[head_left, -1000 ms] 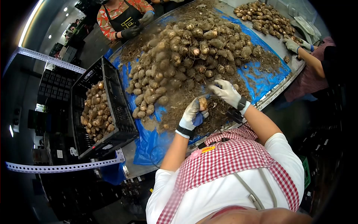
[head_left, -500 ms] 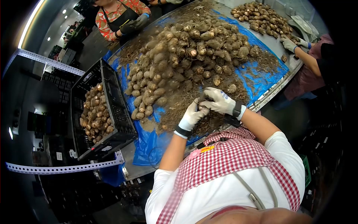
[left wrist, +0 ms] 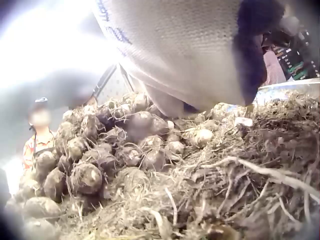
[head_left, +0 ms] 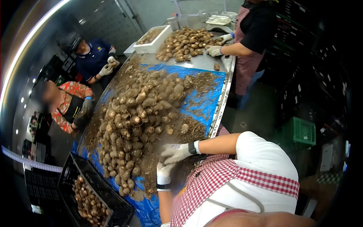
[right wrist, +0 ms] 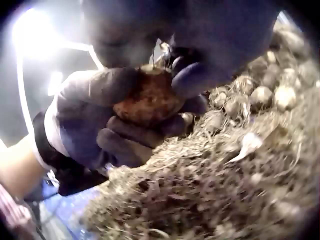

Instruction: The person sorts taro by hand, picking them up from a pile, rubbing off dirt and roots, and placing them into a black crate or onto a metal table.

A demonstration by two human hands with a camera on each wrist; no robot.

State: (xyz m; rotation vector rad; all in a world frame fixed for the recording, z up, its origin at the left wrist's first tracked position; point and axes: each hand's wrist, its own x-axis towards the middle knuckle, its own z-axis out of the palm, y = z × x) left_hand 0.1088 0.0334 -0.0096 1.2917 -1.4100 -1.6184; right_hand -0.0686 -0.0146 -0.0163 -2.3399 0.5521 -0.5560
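Note:
Both hands wear pale knit gloves with dark blue palms, and they meet low over the heaped root litter. My left hand (head_left: 164, 171) grips a brown taro corm (right wrist: 149, 100), its thumb and fingers wrapped around the side in the right wrist view. At the top of that corm, the curled fingers of my right hand (head_left: 176, 152) pinch it where thin roots stick up. In the head view the gloves hide the corm. A big pile of hairy taros (head_left: 130, 113) lies just beyond the hands.
A black crate (head_left: 117, 208) of taros stands at the left. Blue sheeting (head_left: 204, 104) covers part of the metal table under dry roots (head_left: 193, 128). Cleaner taros (head_left: 185, 42) lie at the far end beside a white box (head_left: 155, 39). Several other people stand around the table.
The head view has swung to the right and up, showing more of the table's far end. The right hand came from apart to the left hand and now works on the taro with it.

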